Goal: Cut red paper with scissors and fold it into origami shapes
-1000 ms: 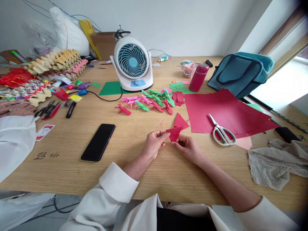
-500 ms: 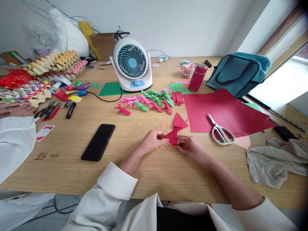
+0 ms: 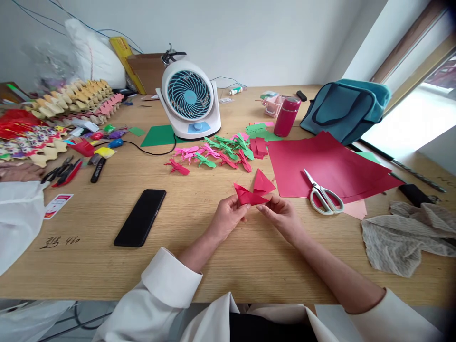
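Between my hands is a small folded piece of red paper [image 3: 248, 196], raised a little off the table. My left hand [image 3: 228, 216] pinches its left end, thumb in front. At its right end, my right hand [image 3: 281, 213] grips the paper between thumb and fingers. Just behind it lies a red paper triangle [image 3: 264, 182]. Farther back are several folded green, pink and red paper figures [image 3: 224, 151] in a loose pile, beside a stack of small red paper pieces [image 3: 259, 147].
White-handled scissors [image 3: 325, 195] rest on large red sheets [image 3: 331, 161] at right. A black phone [image 3: 140, 217] lies left of my hands. Behind stand a fan [image 3: 190, 97], a red flask [image 3: 287, 117] and a teal bag [image 3: 347, 111]. Another person's sleeve [image 3: 19, 218] is at far left.
The folded red paper has been turned and lifted; its pointed left end now sticks up and it lies more level between my hands. My view has shifted slightly.
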A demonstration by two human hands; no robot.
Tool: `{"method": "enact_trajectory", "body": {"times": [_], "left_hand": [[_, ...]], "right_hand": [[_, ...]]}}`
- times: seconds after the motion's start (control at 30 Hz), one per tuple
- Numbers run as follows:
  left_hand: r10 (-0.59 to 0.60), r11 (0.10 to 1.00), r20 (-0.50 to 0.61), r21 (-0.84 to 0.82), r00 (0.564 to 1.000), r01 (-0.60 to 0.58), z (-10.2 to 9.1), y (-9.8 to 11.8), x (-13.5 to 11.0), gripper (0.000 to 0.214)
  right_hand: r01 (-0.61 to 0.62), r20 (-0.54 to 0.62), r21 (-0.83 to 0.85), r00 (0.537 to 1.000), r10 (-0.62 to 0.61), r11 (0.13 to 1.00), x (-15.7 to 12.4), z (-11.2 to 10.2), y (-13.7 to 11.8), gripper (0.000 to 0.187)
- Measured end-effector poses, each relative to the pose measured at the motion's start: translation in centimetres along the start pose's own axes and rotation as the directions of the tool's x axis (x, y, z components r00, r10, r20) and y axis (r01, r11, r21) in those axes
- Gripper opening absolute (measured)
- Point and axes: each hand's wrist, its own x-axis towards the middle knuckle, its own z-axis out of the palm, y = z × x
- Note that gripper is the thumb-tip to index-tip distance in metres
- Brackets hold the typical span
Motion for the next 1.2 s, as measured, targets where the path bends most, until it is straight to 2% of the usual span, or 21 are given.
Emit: {"method": "enact_trajectory", "body": {"times": [0.17, 0.4, 0.7, 1.2], "left_hand": [[0.068, 0.998, 0.003, 0.008, 0.998, -0.068, 0.1, -0.9, 0.0, 0.023], [0.111, 0.99, 0.003, 0.089, 0.994, -0.111, 0.0, -1.2, 0.0, 0.022], [0.087, 0.991, -0.001, 0.102, 0.996, -0.087, 0.0, -1.3, -0.1, 0.025], [0.09, 0.992, 0.025, 0.081, 0.996, -0.092, 0.0, -1.4, -0.1, 0.027]], "right_hand": [[-0.038, -0.085, 0.134, 0.995, 0.05, 0.99, -0.2, 0.7, -0.7, 0.023], [-0.032, -0.169, 0.103, 0.984, 0.049, 0.994, -0.4, 0.7, -1.2, 0.028], [-0.032, -0.177, 0.014, 0.984, 0.034, 0.999, -0.3, 0.6, -1.2, 0.033], [-0.065, -0.186, 0.053, 0.98, 0.074, 0.996, -0.2, 0.3, -0.9, 0.033]]}}
